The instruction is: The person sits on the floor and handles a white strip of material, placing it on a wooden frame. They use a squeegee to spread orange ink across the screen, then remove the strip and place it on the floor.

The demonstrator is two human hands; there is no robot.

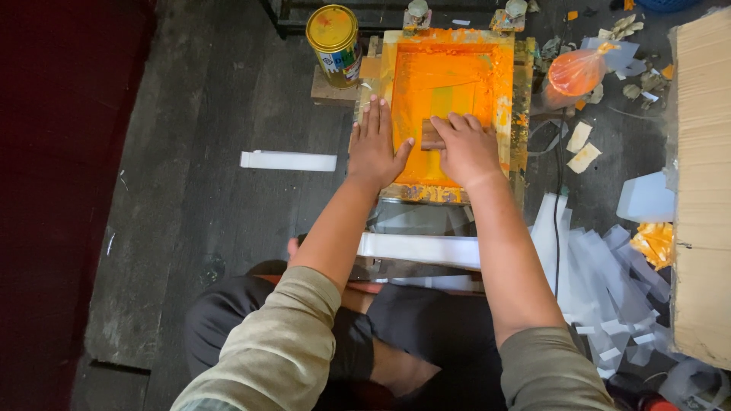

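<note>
While right hand (pixel 466 146) clenches wooden squeegee (pixel 432 135) on orange-inked screen frame (pixel 522 99), left hand (pixel 375 144) lies flat, grip empty, pinning left rail on floor. Risks: frame slipping if hold slackens, smearing print; ink overflowing edge.

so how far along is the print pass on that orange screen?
Done: orange ink covers the screen frame. In hand: right hand grips the wooden squeegee near the mesh's lower half; left hand presses flat on the frame's left edge. Left: frame is down, so no print shows.
</note>
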